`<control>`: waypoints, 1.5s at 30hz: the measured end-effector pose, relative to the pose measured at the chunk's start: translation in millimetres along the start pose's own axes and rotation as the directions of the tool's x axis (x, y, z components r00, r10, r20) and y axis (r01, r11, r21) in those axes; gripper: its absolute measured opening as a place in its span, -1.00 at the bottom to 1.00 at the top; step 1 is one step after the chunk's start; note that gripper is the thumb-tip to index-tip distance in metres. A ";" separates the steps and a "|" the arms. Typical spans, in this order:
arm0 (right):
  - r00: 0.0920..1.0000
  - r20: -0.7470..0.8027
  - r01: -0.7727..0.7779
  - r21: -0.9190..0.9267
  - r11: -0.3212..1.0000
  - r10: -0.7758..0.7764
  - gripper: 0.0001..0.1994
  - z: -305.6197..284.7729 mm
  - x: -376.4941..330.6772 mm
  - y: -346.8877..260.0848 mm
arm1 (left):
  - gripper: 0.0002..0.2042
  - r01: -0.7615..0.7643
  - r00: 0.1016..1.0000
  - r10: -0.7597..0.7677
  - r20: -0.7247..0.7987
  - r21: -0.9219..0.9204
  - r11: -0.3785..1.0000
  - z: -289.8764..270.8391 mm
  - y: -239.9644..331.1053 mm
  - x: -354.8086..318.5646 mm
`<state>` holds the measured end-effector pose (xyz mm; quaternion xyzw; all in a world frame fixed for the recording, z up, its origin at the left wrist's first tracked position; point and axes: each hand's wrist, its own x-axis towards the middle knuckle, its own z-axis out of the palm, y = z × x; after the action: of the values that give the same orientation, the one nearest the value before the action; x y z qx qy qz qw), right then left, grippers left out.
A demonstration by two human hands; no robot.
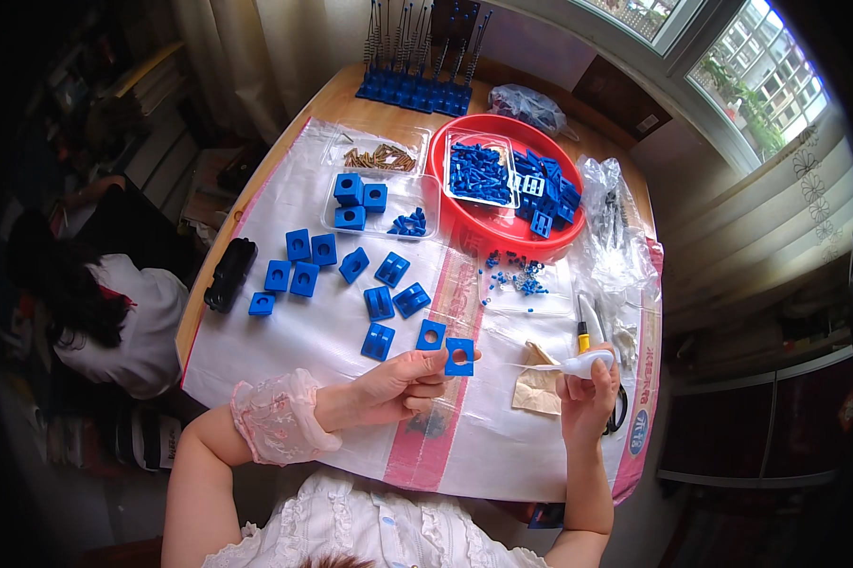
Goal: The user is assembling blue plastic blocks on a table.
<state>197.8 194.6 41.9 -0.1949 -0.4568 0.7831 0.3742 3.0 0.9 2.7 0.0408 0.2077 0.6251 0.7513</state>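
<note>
My left hand (393, 386) pinches a blue square block with a round hole (460, 368) between thumb and fingers. Just beyond it, another blue holed block (431, 327) lies close to the fingertips. In my right hand (587, 402) is a small white squeeze bottle (578, 363). Its thin nozzle points left at the held block, with a gap between them. Several loose blue blocks (379, 303) are spread over the sheet to the left and beyond my left hand. A beige cloth or paper piece (537, 390) lies beside my right hand.
A red basin (502, 244) holds blue parts. See-through trays (431, 227) contain brass-coloured pieces, blocks and small blue parts. Tiny beads (521, 279), a yellow-black tool (582, 331) and plastic bags (615, 237) lie right. A black case (230, 275) sits left; a person (114, 312) is beyond it.
</note>
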 end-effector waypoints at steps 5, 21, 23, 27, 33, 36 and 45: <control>0.997 -0.079 -0.009 0.072 0.997 0.015 -0.82 -6.2 6.5 -3.0 | -0.55 0.007 1.000 -0.007 -0.005 -0.002 1.000 1.4 1.0 -2.2; 0.976 -0.045 0.203 -0.181 0.962 -0.215 -0.70 -36.8 31.5 -19.7 | -0.47 -0.034 0.999 0.034 0.016 0.055 0.998 5.4 -1.3 -1.2; 0.978 -0.038 0.197 -0.176 0.964 -0.207 -0.72 -30.9 35.1 -22.1 | -0.45 -0.039 0.999 0.038 0.010 0.053 0.998 3.3 -2.3 -1.6; 0.983 0.029 0.183 -0.177 0.967 -0.181 -0.74 -30.3 37.8 -22.6 | -0.40 -0.051 0.999 0.051 0.017 0.053 0.997 0.9 -2.8 -1.7; 0.992 0.119 0.065 -0.136 0.989 -0.049 -0.77 -23.0 28.7 -6.7 | -0.71 -0.072 0.997 0.072 0.003 0.035 0.997 -3.9 -1.8 0.7; 0.988 0.152 -0.011 -0.102 0.995 0.026 -0.79 -17.8 24.0 3.4 | -0.43 -0.071 0.997 0.072 -0.042 0.012 0.997 -5.8 1.5 -1.7; 0.975 0.193 -0.078 -0.148 0.986 0.107 -0.81 -14.1 19.8 12.1 | -0.44 -0.051 0.997 0.049 -0.059 -0.039 0.998 -9.0 2.5 -2.4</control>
<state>189.3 214.1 25.1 -0.1621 -0.5363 0.7814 0.2748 -2.9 -2.6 -4.1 0.0125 0.2156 0.6486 0.7299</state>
